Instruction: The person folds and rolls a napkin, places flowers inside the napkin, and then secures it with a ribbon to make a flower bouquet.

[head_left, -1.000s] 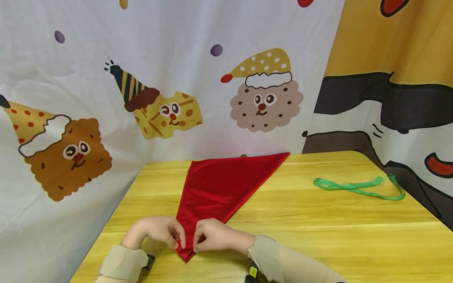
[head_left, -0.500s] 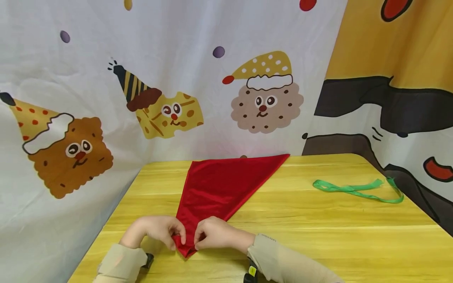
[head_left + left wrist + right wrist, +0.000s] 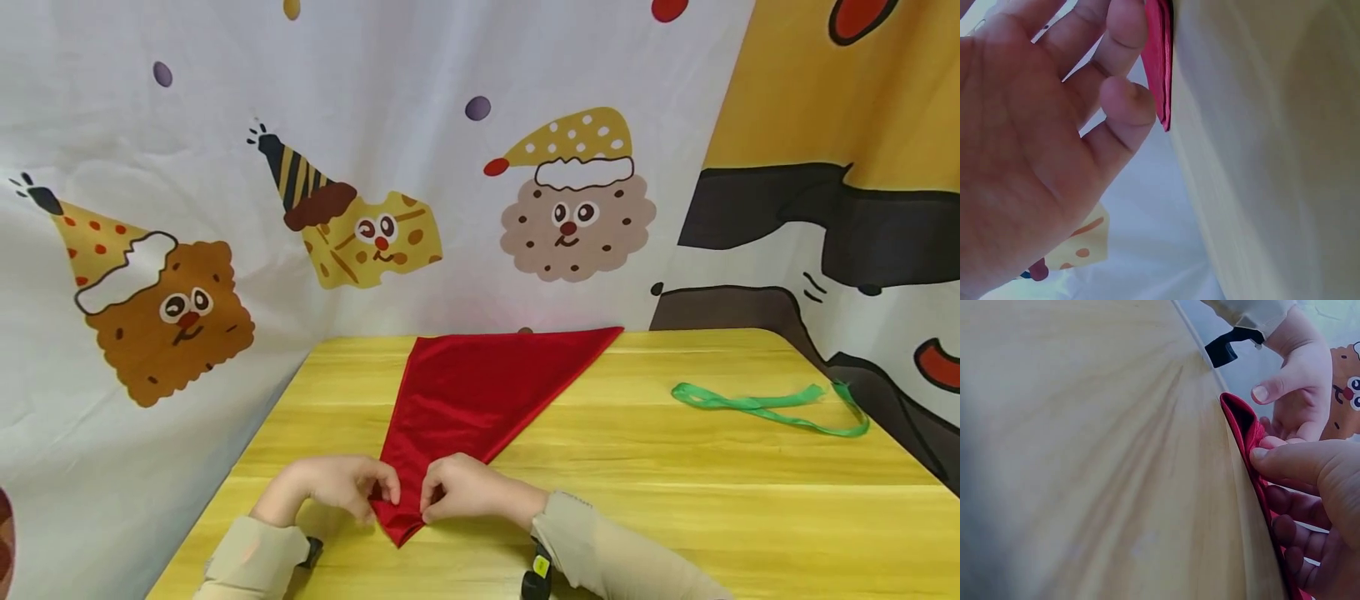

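A folded red cloth (image 3: 480, 383) with a smooth sheen lies on the table, wide at the far end and narrowing to a point near me. At its near left edge is my left hand (image 3: 337, 483), fingers loosely bent and thumb apart from the fingertips. In the left wrist view this hand (image 3: 1022, 125) has its fingertips beside the layered cloth edge (image 3: 1160, 69). My right hand (image 3: 468, 490) pinches the near right edge. In the right wrist view the right thumb (image 3: 1288, 459) presses on the cloth (image 3: 1244, 428), whose folded tip gapes slightly.
A green ribbon (image 3: 750, 404) lies loosely looped on the right of the yellow wood-grain table (image 3: 637, 475). Behind the table hangs a white curtain (image 3: 420, 75) printed with cartoon snacks. Black wrist devices (image 3: 536, 579) sit below both cuffs.
The left fingers have loosened and spread on the cloth's left edge. The right hand stays at its edge. The near tip has shifted slightly, and the head view has turned a little left.
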`<state>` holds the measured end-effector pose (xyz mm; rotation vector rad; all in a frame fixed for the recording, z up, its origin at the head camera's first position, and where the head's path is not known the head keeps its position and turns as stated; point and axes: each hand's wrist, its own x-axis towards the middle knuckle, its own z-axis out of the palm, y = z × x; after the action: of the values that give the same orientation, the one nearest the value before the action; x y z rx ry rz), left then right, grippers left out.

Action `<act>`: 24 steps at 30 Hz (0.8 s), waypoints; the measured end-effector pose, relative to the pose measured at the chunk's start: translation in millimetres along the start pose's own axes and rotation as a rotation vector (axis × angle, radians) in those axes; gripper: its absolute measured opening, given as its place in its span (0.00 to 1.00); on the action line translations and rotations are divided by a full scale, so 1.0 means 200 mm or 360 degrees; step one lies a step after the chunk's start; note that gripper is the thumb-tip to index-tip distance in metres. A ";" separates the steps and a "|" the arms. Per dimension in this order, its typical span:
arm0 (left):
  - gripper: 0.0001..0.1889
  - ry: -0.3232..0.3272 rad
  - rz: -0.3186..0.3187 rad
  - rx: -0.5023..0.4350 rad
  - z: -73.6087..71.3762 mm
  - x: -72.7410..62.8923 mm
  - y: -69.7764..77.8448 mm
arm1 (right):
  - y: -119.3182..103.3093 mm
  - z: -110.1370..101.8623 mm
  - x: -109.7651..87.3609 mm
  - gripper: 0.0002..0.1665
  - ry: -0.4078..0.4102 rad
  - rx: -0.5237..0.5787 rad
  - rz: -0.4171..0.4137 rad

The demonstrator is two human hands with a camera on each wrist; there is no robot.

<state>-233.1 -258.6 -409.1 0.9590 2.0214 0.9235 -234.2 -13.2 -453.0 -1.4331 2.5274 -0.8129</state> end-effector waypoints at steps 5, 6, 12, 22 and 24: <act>0.16 0.0001 0.0018 -0.0055 0.00 -0.01 -0.01 | 0.01 0.00 0.00 0.04 -0.0008 0.0052 0.0001; 0.15 0.0002 0.0026 -0.0050 0.01 0.00 -0.01 | 0.02 0.01 0.00 0.04 -0.0008 0.0057 0.0006; 0.12 0.0037 0.0130 0.0068 0.00 0.01 0.00 | 0.03 0.01 0.00 0.03 0.0010 0.0078 0.0017; 0.14 0.0086 0.0107 0.0044 -0.01 0.03 0.04 | 0.05 0.01 -0.01 0.09 0.0040 0.0058 -0.0069; 0.15 0.0107 0.0079 0.0047 -0.01 0.04 0.05 | 0.04 0.01 -0.02 0.07 0.0040 0.0082 -0.0060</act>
<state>-234.6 -248.6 -403.1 1.0108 2.0808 0.9664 -238.7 -7.5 -459.2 -1.4681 2.4853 -0.9013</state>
